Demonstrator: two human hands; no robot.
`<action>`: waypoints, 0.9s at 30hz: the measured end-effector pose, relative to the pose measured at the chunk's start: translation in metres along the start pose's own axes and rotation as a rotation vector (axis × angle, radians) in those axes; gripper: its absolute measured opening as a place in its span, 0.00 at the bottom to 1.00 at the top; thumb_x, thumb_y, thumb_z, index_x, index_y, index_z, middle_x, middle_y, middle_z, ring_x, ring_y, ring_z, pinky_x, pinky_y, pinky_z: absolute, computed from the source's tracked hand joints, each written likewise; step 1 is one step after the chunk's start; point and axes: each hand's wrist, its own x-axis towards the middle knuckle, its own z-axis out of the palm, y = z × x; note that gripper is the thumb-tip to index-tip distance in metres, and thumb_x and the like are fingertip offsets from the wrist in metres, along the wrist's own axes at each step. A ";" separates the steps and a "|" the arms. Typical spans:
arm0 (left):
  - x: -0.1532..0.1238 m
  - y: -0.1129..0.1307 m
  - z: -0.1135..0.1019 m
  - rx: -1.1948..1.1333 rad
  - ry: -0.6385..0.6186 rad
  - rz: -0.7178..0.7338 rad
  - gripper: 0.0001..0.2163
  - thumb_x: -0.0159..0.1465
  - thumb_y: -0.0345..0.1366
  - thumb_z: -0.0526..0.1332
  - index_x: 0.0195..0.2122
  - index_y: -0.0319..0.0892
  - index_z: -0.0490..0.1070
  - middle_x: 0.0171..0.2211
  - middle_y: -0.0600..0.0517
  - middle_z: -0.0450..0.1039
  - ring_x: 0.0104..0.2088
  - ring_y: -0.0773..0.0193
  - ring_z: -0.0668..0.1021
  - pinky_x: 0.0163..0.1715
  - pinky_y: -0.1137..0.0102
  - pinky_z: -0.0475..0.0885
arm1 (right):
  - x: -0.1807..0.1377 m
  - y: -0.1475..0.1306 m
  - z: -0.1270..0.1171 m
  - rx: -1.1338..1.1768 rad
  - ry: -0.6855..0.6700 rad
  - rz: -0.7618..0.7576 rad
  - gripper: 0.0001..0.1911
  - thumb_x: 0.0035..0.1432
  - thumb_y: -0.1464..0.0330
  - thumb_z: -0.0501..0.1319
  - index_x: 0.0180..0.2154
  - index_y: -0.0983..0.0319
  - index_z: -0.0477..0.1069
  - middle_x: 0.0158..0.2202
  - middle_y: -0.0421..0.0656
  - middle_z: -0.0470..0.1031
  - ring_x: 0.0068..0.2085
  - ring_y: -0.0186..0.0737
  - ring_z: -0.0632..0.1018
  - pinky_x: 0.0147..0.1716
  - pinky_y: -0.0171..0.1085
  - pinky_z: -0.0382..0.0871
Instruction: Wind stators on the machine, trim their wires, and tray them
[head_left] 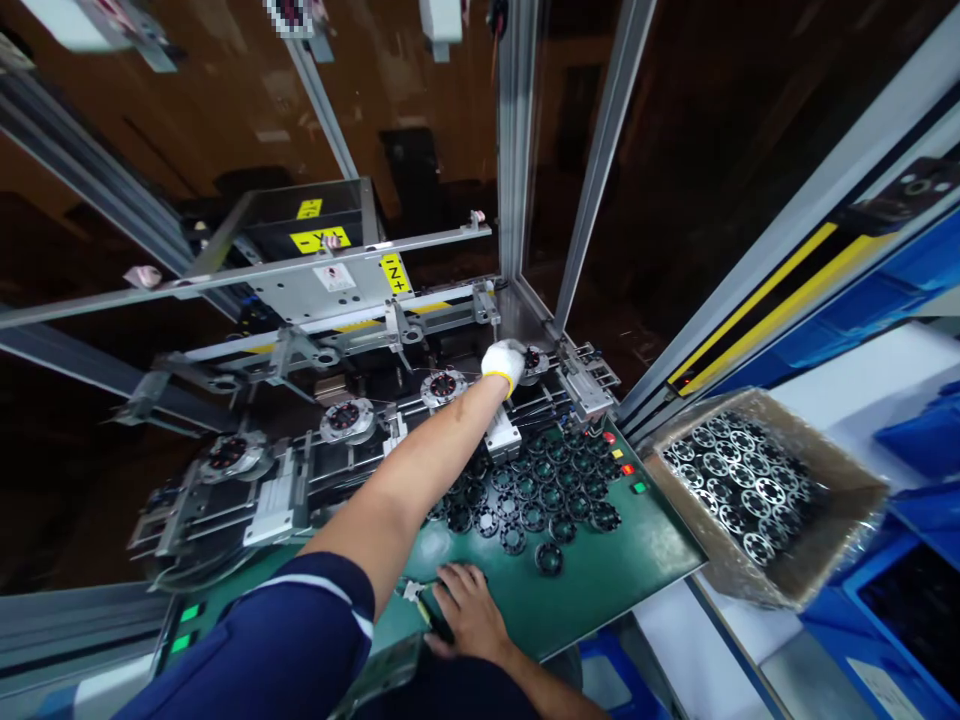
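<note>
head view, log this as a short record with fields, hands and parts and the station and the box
left grip: white-gloved, at the rightmost round fixture; hold unclear
right grip: bare, low over the green tabletop, beside a partly hidden small item
loose parts: many black rings grouped on the tabletop; one ring nearest the front edge
station: row of round fixtures behind the rings, inside a metal frame
box: plastic-lined carton at the right, holding many toothed rings
</note>
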 end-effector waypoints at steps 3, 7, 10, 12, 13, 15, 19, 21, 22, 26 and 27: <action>-0.033 0.003 -0.001 -0.087 0.026 0.048 0.16 0.72 0.42 0.60 0.56 0.41 0.71 0.55 0.44 0.75 0.51 0.56 0.79 0.51 0.57 0.78 | 0.000 0.001 -0.003 -0.012 0.036 -0.013 0.32 0.60 0.48 0.63 0.57 0.64 0.70 0.57 0.57 0.75 0.58 0.57 0.74 0.56 0.54 0.71; -0.118 -0.023 -0.013 -0.155 -0.012 0.229 0.20 0.68 0.39 0.62 0.61 0.47 0.70 0.59 0.51 0.76 0.58 0.59 0.76 0.59 0.66 0.71 | 0.003 0.003 -0.016 -0.042 0.073 -0.047 0.31 0.57 0.53 0.65 0.56 0.65 0.70 0.56 0.57 0.76 0.57 0.57 0.75 0.55 0.54 0.72; -0.190 -0.066 -0.032 -0.131 -0.126 0.333 0.24 0.62 0.43 0.68 0.60 0.54 0.71 0.52 0.59 0.81 0.52 0.62 0.80 0.52 0.71 0.74 | 0.004 0.003 -0.028 -0.065 0.101 -0.064 0.29 0.57 0.60 0.65 0.57 0.67 0.69 0.55 0.58 0.76 0.56 0.58 0.76 0.54 0.55 0.72; -0.227 -0.102 -0.053 -0.084 -0.148 0.310 0.23 0.62 0.45 0.67 0.59 0.55 0.73 0.44 0.59 0.83 0.45 0.63 0.82 0.45 0.72 0.75 | 0.003 0.000 -0.035 -0.082 0.118 -0.069 0.28 0.59 0.65 0.63 0.59 0.67 0.67 0.56 0.59 0.75 0.56 0.59 0.76 0.53 0.57 0.72; -0.241 -0.120 -0.066 -0.053 -0.131 0.269 0.22 0.63 0.47 0.66 0.58 0.54 0.74 0.42 0.59 0.83 0.44 0.62 0.82 0.43 0.72 0.75 | 0.002 -0.003 -0.040 -0.090 0.124 -0.076 0.27 0.61 0.66 0.61 0.60 0.67 0.66 0.56 0.60 0.75 0.56 0.60 0.76 0.53 0.58 0.72; -0.262 -0.159 -0.100 0.024 -0.055 0.140 0.21 0.64 0.50 0.63 0.57 0.53 0.75 0.42 0.56 0.83 0.44 0.60 0.82 0.43 0.70 0.74 | 0.003 -0.009 -0.051 -0.101 0.127 -0.111 0.26 0.64 0.68 0.58 0.62 0.66 0.64 0.55 0.60 0.76 0.55 0.61 0.77 0.51 0.59 0.73; -0.283 -0.238 -0.178 0.225 0.136 -0.187 0.24 0.67 0.54 0.57 0.60 0.49 0.72 0.47 0.47 0.81 0.50 0.50 0.81 0.48 0.62 0.74 | 0.033 -0.018 -0.093 -0.101 0.067 -0.259 0.26 0.69 0.64 0.58 0.64 0.67 0.64 0.55 0.62 0.76 0.57 0.62 0.77 0.51 0.60 0.75; -0.284 -0.271 -0.212 0.334 0.190 -0.300 0.31 0.65 0.54 0.58 0.65 0.43 0.67 0.53 0.39 0.78 0.56 0.41 0.78 0.54 0.55 0.72 | 0.077 -0.018 -0.123 -0.091 -0.011 -0.361 0.25 0.69 0.63 0.59 0.63 0.65 0.66 0.58 0.58 0.75 0.62 0.59 0.74 0.56 0.58 0.74; -0.281 -0.284 -0.226 0.380 0.190 -0.328 0.34 0.63 0.54 0.61 0.66 0.41 0.64 0.56 0.36 0.75 0.58 0.38 0.76 0.56 0.52 0.70 | 0.107 -0.017 -0.138 -0.089 -0.060 -0.408 0.24 0.68 0.63 0.60 0.62 0.63 0.68 0.60 0.56 0.74 0.64 0.56 0.72 0.60 0.56 0.72; -0.254 -0.314 -0.254 0.463 0.060 -0.321 0.37 0.55 0.53 0.70 0.64 0.44 0.68 0.63 0.37 0.69 0.63 0.38 0.71 0.60 0.54 0.68 | 0.251 -0.012 -0.179 -0.179 -0.225 -0.413 0.23 0.65 0.67 0.65 0.60 0.63 0.72 0.68 0.57 0.64 0.71 0.61 0.61 0.66 0.62 0.62; -0.246 -0.317 -0.256 0.467 0.021 -0.312 0.36 0.56 0.53 0.70 0.63 0.45 0.69 0.63 0.39 0.70 0.63 0.40 0.72 0.60 0.55 0.68 | 0.284 -0.012 -0.184 -0.215 -0.266 -0.386 0.25 0.62 0.69 0.66 0.60 0.63 0.72 0.70 0.58 0.60 0.72 0.63 0.58 0.66 0.64 0.62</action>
